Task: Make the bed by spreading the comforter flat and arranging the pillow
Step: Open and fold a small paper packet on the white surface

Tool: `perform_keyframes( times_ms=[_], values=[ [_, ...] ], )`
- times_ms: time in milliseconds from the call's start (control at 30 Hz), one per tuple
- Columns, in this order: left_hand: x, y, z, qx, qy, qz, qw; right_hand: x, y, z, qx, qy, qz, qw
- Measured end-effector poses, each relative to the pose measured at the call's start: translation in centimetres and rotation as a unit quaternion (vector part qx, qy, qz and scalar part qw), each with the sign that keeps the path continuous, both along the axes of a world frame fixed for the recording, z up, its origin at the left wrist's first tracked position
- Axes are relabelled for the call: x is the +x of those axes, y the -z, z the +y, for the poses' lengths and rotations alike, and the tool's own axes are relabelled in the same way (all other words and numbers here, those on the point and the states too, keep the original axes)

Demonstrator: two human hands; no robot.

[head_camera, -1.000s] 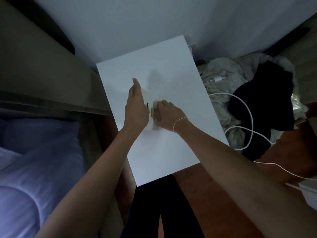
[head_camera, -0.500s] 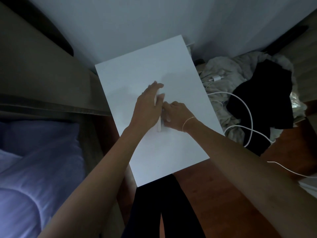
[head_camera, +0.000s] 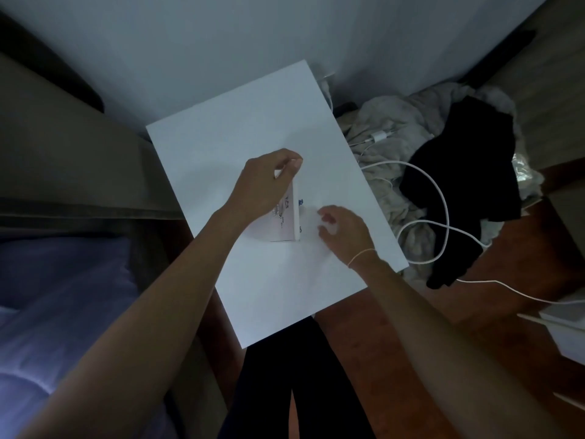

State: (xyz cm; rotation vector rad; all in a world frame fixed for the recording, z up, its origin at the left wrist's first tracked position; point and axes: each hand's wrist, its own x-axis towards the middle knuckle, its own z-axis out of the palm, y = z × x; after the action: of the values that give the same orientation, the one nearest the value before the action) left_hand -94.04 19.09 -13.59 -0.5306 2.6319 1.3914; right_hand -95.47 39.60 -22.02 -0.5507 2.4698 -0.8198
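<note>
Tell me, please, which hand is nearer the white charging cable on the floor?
Right. The right hand is on the table's cable side; the left hand grips a card farther away.

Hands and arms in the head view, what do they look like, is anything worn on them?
Both forearms are bare, with no sleeves showing up to the frame edge. The right hand has a thin pale band, like a string or elastic, around its wrist. The left hand shows no band, watch or ring. No gloves on either.

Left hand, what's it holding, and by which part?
The left hand pinches a thin white card by its top edge, standing it upright on the white table.
</note>
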Motion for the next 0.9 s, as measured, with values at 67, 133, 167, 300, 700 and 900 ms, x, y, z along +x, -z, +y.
perform_keyframes(
  times_ms=[67,133,167,300,700,900],
  values=[
    [-0.4,-0.1,0.0,0.009,-0.005,-0.013,1.0,1.7,-1.0,0.0,-0.025,-0.004,-0.036,0.999],
    [-0.5,0.1,-0.1,0.032,-0.027,-0.032,0.999,3.3,-2.0,-0.4,-0.045,-0.004,-0.068,0.997],
    [-0.5,0.4,-0.3,0.053,-0.043,-0.049,0.996,3.9,-2.5,-0.8,-0.049,0.002,-0.076,0.996],
    [0.4,2.0,-1.1,0.085,-0.07,-0.105,0.988,4.8,-3.8,-2.6,-0.029,0.006,-0.059,0.998],
    [7.6,2.5,-0.8,0.139,-0.276,-0.054,0.949,6.7,-3.1,-3.6,-0.068,0.126,-0.019,0.989],
    [9.2,4.8,-0.3,0.109,-0.206,-0.123,0.965,7.8,-2.8,-6.2,-0.026,0.133,-0.119,0.984]
  ],
)
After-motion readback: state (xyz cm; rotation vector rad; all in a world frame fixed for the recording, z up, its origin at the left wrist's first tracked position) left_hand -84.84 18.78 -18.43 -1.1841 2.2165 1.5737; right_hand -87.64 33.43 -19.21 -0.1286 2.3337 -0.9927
